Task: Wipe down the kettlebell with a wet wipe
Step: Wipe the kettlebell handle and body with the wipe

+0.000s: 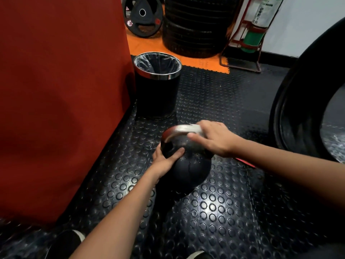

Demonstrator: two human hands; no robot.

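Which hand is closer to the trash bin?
Left, slightly. The left hand grips the kettlebell's side, almost straight below the trash bin. The right hand wipes the handle with the wet wipe, off to the bin's right.

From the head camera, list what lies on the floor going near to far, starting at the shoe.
Shoe → kettlebell, gripped by the left hand and right hand → bin → stacked tyres and weight plate.
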